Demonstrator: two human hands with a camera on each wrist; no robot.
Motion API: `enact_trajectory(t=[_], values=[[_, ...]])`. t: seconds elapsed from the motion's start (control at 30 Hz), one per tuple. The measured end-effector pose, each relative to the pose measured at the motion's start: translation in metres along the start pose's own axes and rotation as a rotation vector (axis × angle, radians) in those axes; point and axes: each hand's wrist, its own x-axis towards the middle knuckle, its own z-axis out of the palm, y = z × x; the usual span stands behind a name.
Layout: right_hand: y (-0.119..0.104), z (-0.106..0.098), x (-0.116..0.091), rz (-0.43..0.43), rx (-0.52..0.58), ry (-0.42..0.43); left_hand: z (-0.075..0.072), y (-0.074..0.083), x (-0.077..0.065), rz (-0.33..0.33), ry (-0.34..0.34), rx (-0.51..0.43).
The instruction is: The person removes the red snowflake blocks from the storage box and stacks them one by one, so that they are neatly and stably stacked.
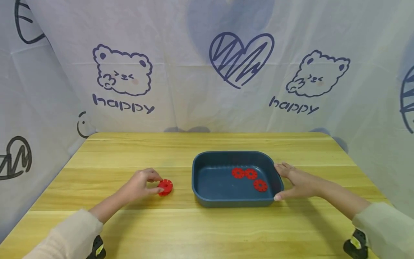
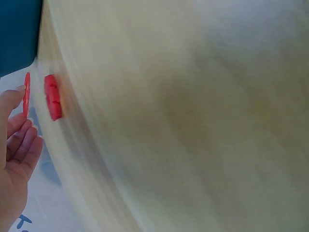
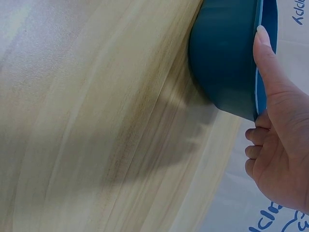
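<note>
Between thumb and index finger, my left hand (image 1: pixel 139 185) pinches a thin red notched disc (image 2: pixel 26 92). Just beneath it, a short stack of red discs (image 2: pixel 53 98) lies on the table; the head view shows the held disc overlapping the stack. A dark blue rectangular tray (image 1: pixel 233 203) stands to the right of that hand. My right hand (image 1: pixel 299 184) grips the tray's right end, thumb on the rim near the front corner and fingers farther back. Inside the tray lie three flat red discs, two side by side (image 1: pixel 235 173) and one disc (image 1: pixel 257 186) closer to the front right.
The wooden table (image 1: pixel 226 233) extends around the tray on all sides. A white cloth (image 1: pixel 181 90) with bear and heart drawings hangs behind the table's far edge and along both sides.
</note>
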Motion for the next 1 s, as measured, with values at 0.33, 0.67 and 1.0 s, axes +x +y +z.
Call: enact_trajectory(t=[0.33,0.67,1.0], values=[[-0.001,0.0,0.0,0.01,0.008,-0.001,0.006,-0.004,-0.008,-0.039,0.0,-0.009],[-0.001,0.0,0.0,0.018,0.006,-0.002,0.011,-0.006,-0.01,-0.032,0.022,-0.003],[-0.001,0.001,0.001,0.016,0.014,-0.002,0.015,-0.008,-0.01,-0.046,0.027,0.008]])
